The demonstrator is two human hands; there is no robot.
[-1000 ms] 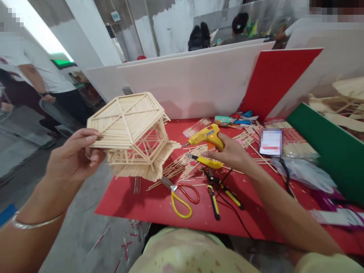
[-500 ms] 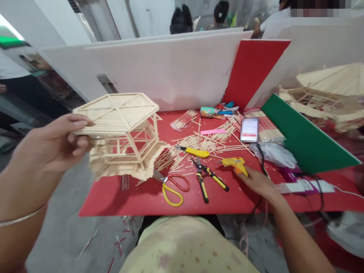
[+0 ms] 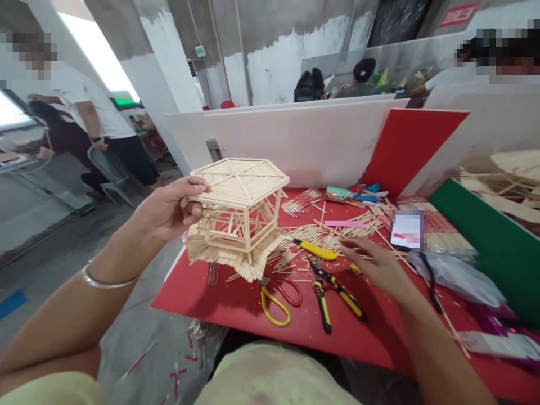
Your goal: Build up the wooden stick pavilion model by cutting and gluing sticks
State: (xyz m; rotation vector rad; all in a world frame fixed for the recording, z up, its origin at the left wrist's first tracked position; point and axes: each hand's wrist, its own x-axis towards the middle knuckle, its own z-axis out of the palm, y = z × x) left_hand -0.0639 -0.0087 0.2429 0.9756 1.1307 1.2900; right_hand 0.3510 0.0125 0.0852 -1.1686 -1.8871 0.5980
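Note:
My left hand [image 3: 175, 208] pinches the edge of a six-sided pavilion model [image 3: 242, 216] built from thin wooden sticks, held up over the left part of the red table. Over the right side, my right hand [image 3: 375, 261] hovers with fingers stretched out and nothing in them. Beneath it the yellow glue gun [image 3: 355, 269] is mostly hidden. A yellow utility knife [image 3: 318, 250] and yellow-black cutting pliers [image 3: 333, 289] lie just left of that hand. Red-and-yellow-handled scissors [image 3: 276, 304] rest below the model. Loose wooden sticks [image 3: 312, 236] are strewn behind the tools.
White boards [image 3: 287, 140] and a red board [image 3: 413, 146] stand along the back. A phone [image 3: 407, 229], a plastic bag [image 3: 459, 275] and a slanted green board [image 3: 485, 242] are at right. One person [image 3: 105, 112] stands at far left; others sit beyond the boards.
My right hand has let go of the glue gun and lifted, fingers extended. My left hand still holds the model. The view has turned left and tilted up.

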